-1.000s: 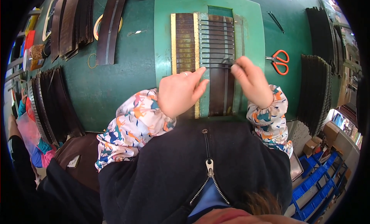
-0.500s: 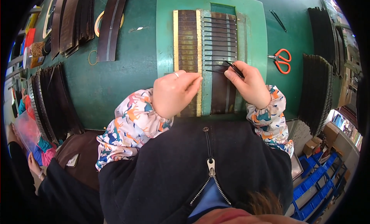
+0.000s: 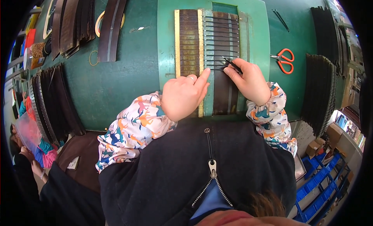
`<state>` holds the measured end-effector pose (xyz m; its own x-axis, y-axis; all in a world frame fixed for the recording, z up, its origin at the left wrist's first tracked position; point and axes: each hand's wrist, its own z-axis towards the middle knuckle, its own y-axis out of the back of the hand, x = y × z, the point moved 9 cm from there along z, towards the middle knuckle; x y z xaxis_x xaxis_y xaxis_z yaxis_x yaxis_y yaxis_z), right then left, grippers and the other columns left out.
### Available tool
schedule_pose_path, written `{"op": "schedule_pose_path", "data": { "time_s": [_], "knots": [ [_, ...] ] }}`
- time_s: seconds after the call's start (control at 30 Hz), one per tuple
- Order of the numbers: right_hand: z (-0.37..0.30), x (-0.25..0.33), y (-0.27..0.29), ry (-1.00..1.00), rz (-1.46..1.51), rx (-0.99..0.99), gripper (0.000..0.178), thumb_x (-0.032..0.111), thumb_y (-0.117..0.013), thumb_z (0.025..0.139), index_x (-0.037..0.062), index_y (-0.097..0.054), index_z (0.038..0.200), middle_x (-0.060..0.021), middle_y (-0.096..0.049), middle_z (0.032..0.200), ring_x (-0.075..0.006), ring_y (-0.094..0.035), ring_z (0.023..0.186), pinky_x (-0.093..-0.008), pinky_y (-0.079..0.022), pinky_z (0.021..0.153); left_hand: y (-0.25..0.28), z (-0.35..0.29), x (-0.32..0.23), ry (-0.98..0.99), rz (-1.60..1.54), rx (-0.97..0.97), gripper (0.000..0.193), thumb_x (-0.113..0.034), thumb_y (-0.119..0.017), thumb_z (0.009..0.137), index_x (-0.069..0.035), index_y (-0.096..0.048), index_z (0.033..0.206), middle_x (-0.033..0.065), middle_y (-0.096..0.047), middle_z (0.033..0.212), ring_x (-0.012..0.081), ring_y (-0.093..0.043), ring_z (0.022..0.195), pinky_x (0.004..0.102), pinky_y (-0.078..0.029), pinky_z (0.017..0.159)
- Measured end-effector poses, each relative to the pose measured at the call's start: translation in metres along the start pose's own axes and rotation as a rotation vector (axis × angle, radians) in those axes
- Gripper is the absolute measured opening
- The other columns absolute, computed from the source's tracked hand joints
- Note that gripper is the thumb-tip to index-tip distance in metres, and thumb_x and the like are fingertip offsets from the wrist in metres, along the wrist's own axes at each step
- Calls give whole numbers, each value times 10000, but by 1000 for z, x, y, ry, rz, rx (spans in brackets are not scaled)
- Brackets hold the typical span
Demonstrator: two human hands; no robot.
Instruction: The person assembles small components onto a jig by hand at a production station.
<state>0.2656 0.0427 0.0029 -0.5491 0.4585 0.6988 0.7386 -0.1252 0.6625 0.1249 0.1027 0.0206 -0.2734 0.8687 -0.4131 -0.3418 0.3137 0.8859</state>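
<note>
Nearest the body, the left hand (image 3: 183,95) lies flat and palm-down on the lower end of the dark strips, its forefinger stretched up along the pale vertical bar (image 3: 201,62). Its grip is not closed on anything; it only presses. Just beside it, the right hand (image 3: 248,81) has its grip pinched around a thin black tool (image 3: 232,65), held like a pen, whose tip touches the slatted strip (image 3: 222,43).

That slatted strip lies on the raised green board (image 3: 256,35) in the middle of the tabletop (image 3: 128,78). Its long axis runs straight away from the person, near end under the hands, far end toward the board's upper edge. Thin dark cross-threads run left to right over it. The tool crosses it at a slant, tip up and to the left.

As I judge it, the main risk is slippage: if the left palm lifts or slides, the strip could skew against the bar and the cross-threads would lose their even spacing. The tool tip could also snag or drag a neighbouring thread, since they lie close together. The left forefinger sits near the tip and could be pricked.

Left of the bar lies a brown ribbed strip (image 3: 189,41), parallel to the first. Farther right, orange-handled scissors (image 3: 284,61) rest apart, and beyond them a stack of dark strips (image 3: 322,90).
</note>
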Motion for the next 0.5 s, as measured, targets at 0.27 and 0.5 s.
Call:
{"op": "schedule_pose_path", "data": {
  "time_s": [0.27, 0.5],
  "knots": [
    [-4, -16, 12, -145, -178, -19, 271, 222, -613, 891, -25, -573, 789, -170, -571, 616, -374, -564, 582, -437, -433, 542, -6, -1, 1, -10, -3, 31, 330, -206, -678, 819, -101, -649, 1131, 41, -547, 590, 212, -574, 489, 342, -472, 469],
    [-17, -9, 28, -24, 32, -159, 222, 174, -583, 918, -29, -566, 830, -150, -557, 633, -300, -539, 573, -388, -431, 554, -3, -3, 4, 18, -73, -13, 280, -194, -694, 807, -101, -671, 1071, 36, -567, 602, 215, -583, 500, 342, -468, 466]
  ]
}}
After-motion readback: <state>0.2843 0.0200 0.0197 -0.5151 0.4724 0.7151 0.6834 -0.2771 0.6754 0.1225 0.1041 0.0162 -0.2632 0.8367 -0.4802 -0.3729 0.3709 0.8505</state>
